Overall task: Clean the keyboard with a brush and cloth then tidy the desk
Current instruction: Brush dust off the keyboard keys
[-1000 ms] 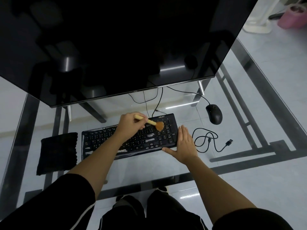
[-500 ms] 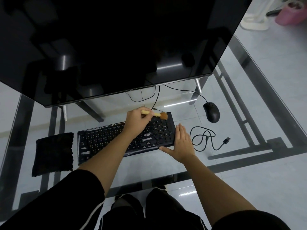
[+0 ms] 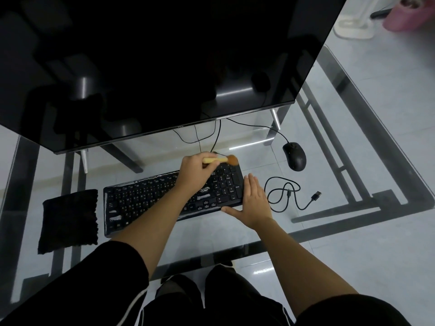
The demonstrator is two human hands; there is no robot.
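A black keyboard [image 3: 141, 203] lies on the glass desk [image 3: 235, 234], angled up to the right. My left hand [image 3: 195, 175] grips a small wooden brush [image 3: 226, 159] whose orange bristles sit at the keyboard's far right corner, above the number pad. My right hand [image 3: 254, 203] rests flat with straight fingers against the keyboard's right end, thumb along its front edge. A black cloth [image 3: 69, 220] lies flat to the left of the keyboard.
A large dark monitor [image 3: 153, 67] overhangs the desk's back. A black mouse [image 3: 294, 156] sits at the right rear, its wire running under the monitor. A loose black USB cable [image 3: 289, 196] is coiled right of the keyboard. My knees show under the glass.
My left hand swept the brush from the number pad keys up to the keyboard's far right corner. My right hand stayed against the keyboard's right end.
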